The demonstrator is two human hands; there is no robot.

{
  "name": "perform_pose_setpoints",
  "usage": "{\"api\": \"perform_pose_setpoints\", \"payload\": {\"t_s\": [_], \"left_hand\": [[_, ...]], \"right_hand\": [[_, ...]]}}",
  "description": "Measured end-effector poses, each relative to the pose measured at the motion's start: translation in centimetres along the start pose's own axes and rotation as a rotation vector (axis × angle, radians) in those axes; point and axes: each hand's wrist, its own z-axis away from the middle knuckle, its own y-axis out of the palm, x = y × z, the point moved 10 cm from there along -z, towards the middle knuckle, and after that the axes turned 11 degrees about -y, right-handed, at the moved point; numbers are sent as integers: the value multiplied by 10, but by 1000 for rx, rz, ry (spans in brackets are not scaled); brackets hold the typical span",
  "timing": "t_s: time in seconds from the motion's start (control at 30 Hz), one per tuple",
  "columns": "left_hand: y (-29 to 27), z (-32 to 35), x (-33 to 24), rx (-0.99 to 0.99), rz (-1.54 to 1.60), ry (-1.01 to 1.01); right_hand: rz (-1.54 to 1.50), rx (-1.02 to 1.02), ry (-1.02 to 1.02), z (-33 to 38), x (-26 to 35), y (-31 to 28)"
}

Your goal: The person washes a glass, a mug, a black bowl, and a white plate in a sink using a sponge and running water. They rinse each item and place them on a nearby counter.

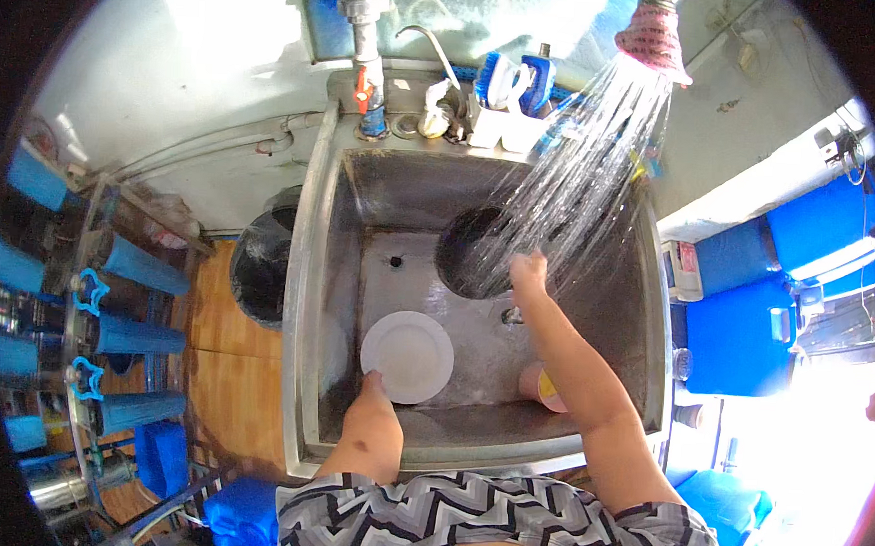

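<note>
A round white plate [409, 358] rests tilted in the left front part of the metal sink. My left hand [375, 383] grips its near rim, the fingers partly hidden behind it. Out in the falling water, my right hand [528, 271] is closed; whatever it may hold is hidden. Beside that hand is a dark round basin [462, 259] on the sink floor. A pink cup [531, 384] with something yellow in it is partly covered by my right forearm. Water pours in many streams from a tap head wrapped in pink cloth [653, 43].
The steel sink [307, 267] has a raised rim. Along its back ledge stand a white holder [502, 129] with blue brushes, a curved thin tap [433, 43] and a pipe with a red valve handle [363, 89]. A black bin [262, 265] is at the left; blue containers [742, 335] stand right.
</note>
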Motion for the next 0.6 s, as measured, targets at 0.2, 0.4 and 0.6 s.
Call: {"api": "perform_pose_setpoints", "payload": {"t_s": [0.2, 0.4, 0.6], "left_hand": [[9, -12, -10, 16, 312, 40], [12, 72, -148, 148, 145, 431], [11, 290, -268, -47, -434, 1273]], "right_hand": [[-697, 185, 208, -29, -64, 27], [0, 303, -214, 22, 68, -21], [370, 224, -575, 76, 164, -56]]}}
